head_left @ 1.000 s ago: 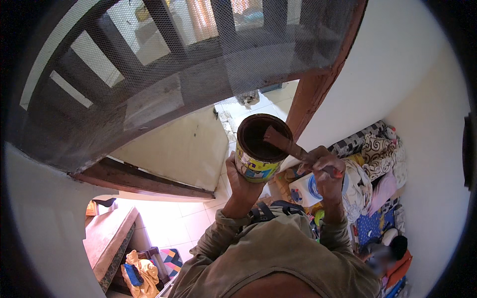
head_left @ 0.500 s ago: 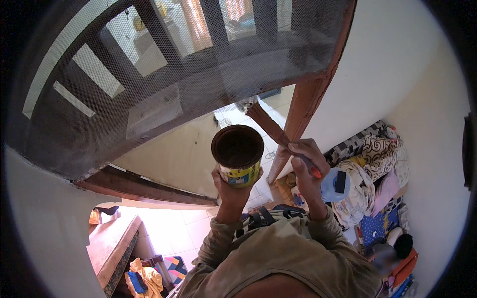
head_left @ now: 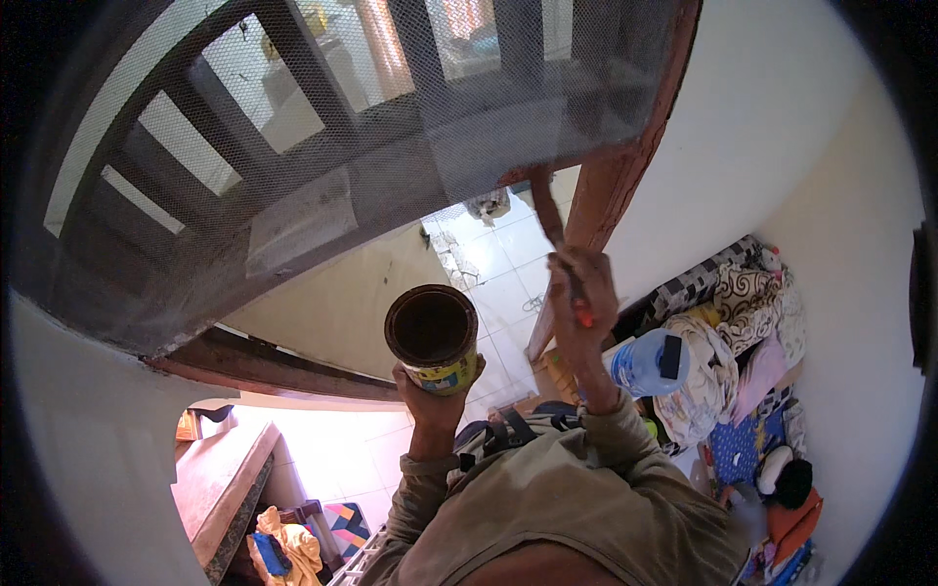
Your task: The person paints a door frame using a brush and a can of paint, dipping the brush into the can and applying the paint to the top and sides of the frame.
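Observation:
My left hand (head_left: 437,405) is wrapped round a yellow-labelled paint can (head_left: 442,375), held upright at chest height. Its rim is stained brown and its inside looks dark; the paint level cannot be made out. A paintbrush (head_left: 546,211) with a dark handle and a reddish-orange end is gripped in my right hand (head_left: 584,293), which is slightly blurred. The brush points up, and its head appears to meet the lower edge of the brown wooden door frame's top beam (head_left: 576,161), close to the corner with the upright post (head_left: 604,195).
Wire mesh (head_left: 391,146) covers the slatted vent above the beam. A door panel (head_left: 332,293) stands at left. Below right are a blue water jug (head_left: 640,363) and heaped cloth (head_left: 708,366). A mattress (head_left: 230,479) lies lower left, near a metal ladder edge (head_left: 360,562).
My right hand has moved left and up, bringing the brush head from beside the post to the top beam. The can has shifted down and left in my left hand.

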Available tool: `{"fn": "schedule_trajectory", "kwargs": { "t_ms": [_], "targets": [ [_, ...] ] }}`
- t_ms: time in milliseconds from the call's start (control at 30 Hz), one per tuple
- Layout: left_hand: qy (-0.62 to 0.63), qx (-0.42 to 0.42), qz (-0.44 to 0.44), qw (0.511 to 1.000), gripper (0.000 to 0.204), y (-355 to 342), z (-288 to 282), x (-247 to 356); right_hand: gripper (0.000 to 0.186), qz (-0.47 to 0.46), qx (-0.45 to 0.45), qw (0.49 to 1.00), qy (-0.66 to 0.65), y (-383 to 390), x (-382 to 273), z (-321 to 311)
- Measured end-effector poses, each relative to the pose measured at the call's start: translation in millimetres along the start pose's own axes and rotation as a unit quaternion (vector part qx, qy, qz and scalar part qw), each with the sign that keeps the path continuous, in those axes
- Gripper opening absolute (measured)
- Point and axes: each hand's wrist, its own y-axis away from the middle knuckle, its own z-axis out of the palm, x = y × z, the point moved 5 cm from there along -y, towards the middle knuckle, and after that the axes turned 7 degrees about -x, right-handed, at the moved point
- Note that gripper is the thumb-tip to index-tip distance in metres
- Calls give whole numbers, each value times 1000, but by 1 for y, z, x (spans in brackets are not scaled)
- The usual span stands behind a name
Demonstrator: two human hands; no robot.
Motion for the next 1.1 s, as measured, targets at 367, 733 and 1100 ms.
{"fn": "schedule_trajectory", "kwargs": {
  "t_ms": [367, 733, 1100],
  "targets": [
    [-142, -2, 96, 985, 65, 15, 23, 18, 29, 21, -69, 996, -42, -3, 0, 4],
    [11, 61, 47, 997, 81, 13, 36, 19, 30, 31, -111, 990, -87, 11, -18, 29],
    [-41, 21, 77, 996, 59, 22, 20, 21, 41, -33, -79, 996, -28, 7, -29, 25]
  ]
}}
